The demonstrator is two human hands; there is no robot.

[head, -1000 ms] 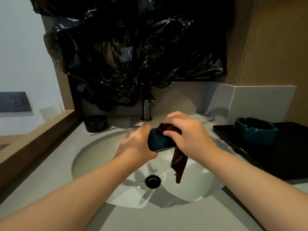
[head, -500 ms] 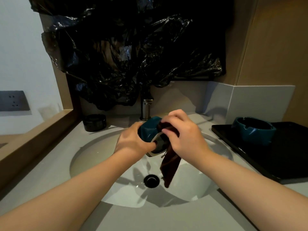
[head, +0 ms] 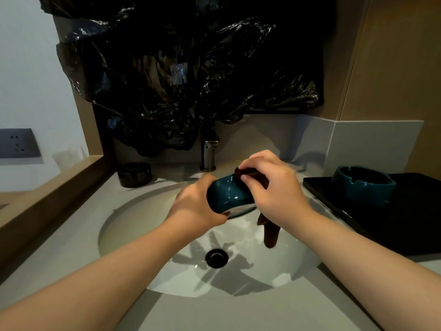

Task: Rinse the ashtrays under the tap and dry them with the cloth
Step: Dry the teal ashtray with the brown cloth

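Over the white sink basin [head: 133, 225], my left hand [head: 195, 206] grips a teal ashtray [head: 229, 194] turned on its side, its pale base facing down toward me. My right hand [head: 272, 189] presses a dark brown cloth [head: 270, 235] against the ashtray's upper right rim; the cloth's loose end hangs below my wrist. A second teal ashtray [head: 364, 185] stands upright on a black tray [head: 405, 230] at the right. A black ashtray [head: 134, 174] rests on the counter at the back left. The tap [head: 210, 155] stands behind my hands, with no water visible.
Crumpled black plastic sheeting [head: 179, 75] covers the wall above the tap. The drain [head: 216, 258] lies in the basin's middle. A wooden ledge [head: 47, 197] runs along the left, with a grey wall socket [head: 18, 143] beyond it. Grey counter surrounds the basin.
The ashtray has been rotated in my left hand, showing more of its teal side. My right hand with the cloth has shifted around its rim, and the hanging cloth end swung right.
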